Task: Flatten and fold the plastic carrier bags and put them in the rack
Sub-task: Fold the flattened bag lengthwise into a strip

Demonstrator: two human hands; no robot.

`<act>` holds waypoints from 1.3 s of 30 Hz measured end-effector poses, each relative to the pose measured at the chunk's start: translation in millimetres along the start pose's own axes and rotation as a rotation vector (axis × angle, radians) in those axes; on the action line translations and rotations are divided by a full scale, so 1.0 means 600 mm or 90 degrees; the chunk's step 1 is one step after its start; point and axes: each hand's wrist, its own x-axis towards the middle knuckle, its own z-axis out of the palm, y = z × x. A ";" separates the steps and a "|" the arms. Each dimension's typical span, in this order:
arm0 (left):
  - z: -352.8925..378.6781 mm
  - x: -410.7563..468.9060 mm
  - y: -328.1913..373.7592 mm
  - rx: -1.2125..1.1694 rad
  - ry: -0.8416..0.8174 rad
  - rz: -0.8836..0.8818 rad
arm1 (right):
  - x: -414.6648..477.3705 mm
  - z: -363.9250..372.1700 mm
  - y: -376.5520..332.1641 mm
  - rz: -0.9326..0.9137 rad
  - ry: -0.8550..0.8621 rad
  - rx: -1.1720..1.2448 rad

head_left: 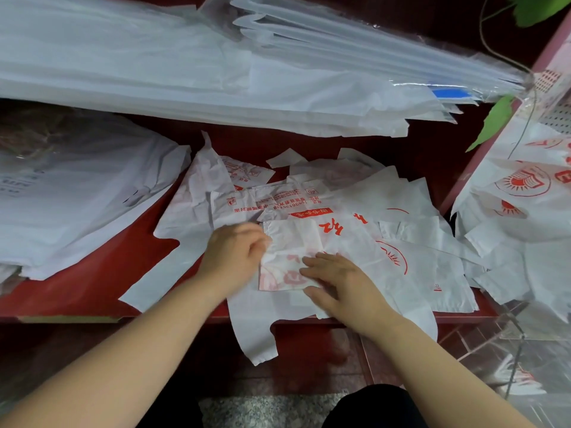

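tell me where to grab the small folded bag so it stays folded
Pinch the folded carrier bag at its left edge, coming in from the left where the left hand holds it. It lies flat on the loose printed bags, so only an edge offers a grip; the right hand presses flat on its near right part.

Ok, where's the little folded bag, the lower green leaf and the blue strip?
Small folded white plastic bag with red print (290, 242): head view, its upper middle.
Lower pointed green leaf (493, 122): head view, mid-blade.
Flat blue strip (451, 94): head view, centre.
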 end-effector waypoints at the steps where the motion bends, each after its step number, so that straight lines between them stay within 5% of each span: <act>1: -0.008 0.022 -0.003 -0.040 -0.002 -0.034 | 0.000 0.001 0.002 0.004 0.003 0.012; 4: -0.024 0.094 -0.011 -0.063 -0.062 -0.122 | -0.001 0.006 0.005 0.002 0.020 0.043; 13: -0.011 0.163 -0.008 -0.087 -0.218 -0.149 | 0.001 0.012 0.015 -0.030 0.054 0.053; 23: -0.040 0.144 -0.009 -0.236 -0.188 -0.148 | 0.001 0.012 0.013 -0.017 0.052 0.003; 31: -0.010 0.107 -0.021 -0.054 -0.110 -0.130 | 0.001 0.010 0.010 -0.005 0.047 0.015; 35: -0.014 0.096 -0.024 0.166 -0.121 -0.043 | 0.001 -0.002 0.005 0.004 0.019 0.049; 39: -0.018 0.071 -0.023 0.166 -0.135 0.069 | 0.008 -0.020 0.001 -0.001 -0.037 0.013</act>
